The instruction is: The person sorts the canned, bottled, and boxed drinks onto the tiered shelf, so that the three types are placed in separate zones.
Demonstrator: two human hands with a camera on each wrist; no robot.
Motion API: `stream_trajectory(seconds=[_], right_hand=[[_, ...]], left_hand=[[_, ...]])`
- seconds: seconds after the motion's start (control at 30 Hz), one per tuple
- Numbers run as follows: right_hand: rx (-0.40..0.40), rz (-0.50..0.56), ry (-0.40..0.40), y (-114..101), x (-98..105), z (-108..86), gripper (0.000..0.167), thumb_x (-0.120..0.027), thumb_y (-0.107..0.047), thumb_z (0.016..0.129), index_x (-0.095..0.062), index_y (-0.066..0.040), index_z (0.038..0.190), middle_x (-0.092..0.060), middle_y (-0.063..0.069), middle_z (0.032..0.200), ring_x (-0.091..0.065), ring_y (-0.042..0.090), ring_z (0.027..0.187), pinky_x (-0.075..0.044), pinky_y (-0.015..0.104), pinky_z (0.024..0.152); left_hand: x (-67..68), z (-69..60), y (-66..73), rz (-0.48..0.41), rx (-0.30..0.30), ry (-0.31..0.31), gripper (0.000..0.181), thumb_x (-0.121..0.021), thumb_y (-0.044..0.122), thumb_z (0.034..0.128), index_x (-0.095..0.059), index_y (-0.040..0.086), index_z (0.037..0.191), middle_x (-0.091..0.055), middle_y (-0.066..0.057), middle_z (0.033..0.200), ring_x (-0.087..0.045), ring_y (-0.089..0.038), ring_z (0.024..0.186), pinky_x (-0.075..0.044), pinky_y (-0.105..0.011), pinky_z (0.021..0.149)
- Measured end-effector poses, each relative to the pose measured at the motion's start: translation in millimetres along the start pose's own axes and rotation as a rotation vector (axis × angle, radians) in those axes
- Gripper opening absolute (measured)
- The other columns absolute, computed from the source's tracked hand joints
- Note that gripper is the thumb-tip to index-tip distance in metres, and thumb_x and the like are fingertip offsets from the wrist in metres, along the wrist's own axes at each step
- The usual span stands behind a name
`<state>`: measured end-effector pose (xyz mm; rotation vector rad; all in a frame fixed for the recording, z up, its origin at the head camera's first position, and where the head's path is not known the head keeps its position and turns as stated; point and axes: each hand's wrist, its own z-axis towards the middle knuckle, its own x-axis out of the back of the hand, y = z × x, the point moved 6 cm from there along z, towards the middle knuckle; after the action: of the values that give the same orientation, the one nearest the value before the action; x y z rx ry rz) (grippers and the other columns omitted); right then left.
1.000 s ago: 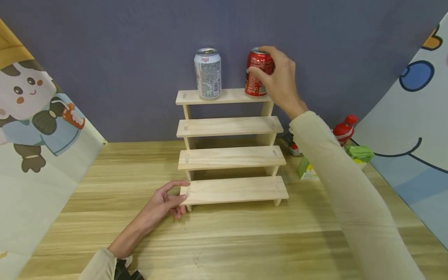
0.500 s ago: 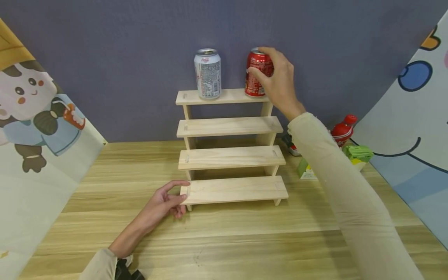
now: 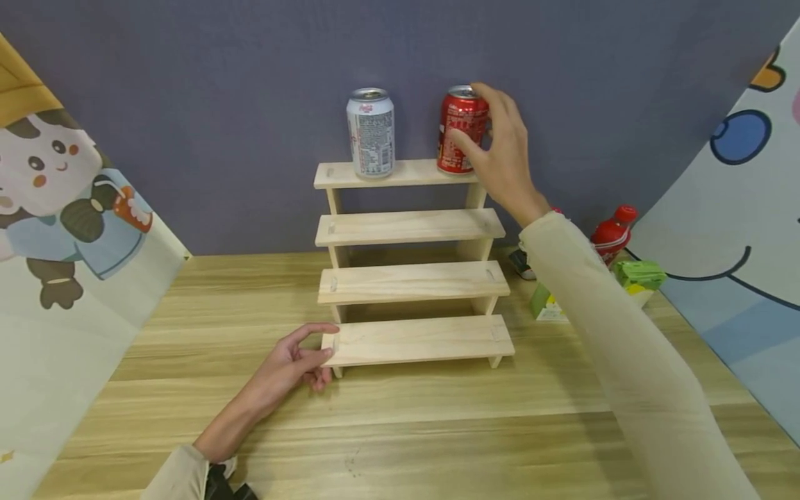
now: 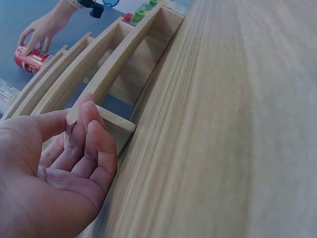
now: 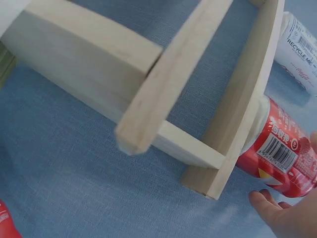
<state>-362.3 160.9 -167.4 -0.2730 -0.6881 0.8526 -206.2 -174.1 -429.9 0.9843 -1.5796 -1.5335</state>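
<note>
Right hand (image 3: 505, 156) has eased rightward, red can (image 3: 461, 115) at its left

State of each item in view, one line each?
White can: upright, top step, left
Red can: upright, top step, right
Wooden stand: upright on table
Left hand: gripping bottom step's left end
Right hand: fingers about red can, contact unclear
Red bottle: capped, partly hidden
Green packaging: partly hidden
</note>
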Motion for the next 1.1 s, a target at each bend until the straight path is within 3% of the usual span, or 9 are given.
stream_trajectory(seconds=[0.6,1.1], right_hand=[[0.078,-0.011,0.013,-4,25,-24.5,0.054,-0.070,-0.025,0.095,-0.051,-0.020,0.145,-0.049,0.003,0.145,-0.055,0.026,0.122,-0.049,0.037,0.102],[0.087,-0.053,0.003,0,41,-43.9,0.056,-0.073,-0.021,0.092,-0.052,-0.018,0.144,-0.052,0.007,0.142,-0.055,0.027,0.122,-0.050,0.041,0.101]], left_hand=[[-0.4,0.1,0.3,0.008,-0.003,-0.008,0.049,-0.059,0.017,0.1018,-0.041,0.006,0.146,-0.070,-0.009,0.074,-0.064,-0.016,0.063,-0.058,-0.030,0.058],[0.4,0.3,0.5,0.007,0.007,-0.004,0.049,-0.059,0.017,0.1015,-0.041,0.007,0.146,-0.070,-0.010,0.073,-0.064,-0.016,0.063,-0.057,-0.030,0.058]])
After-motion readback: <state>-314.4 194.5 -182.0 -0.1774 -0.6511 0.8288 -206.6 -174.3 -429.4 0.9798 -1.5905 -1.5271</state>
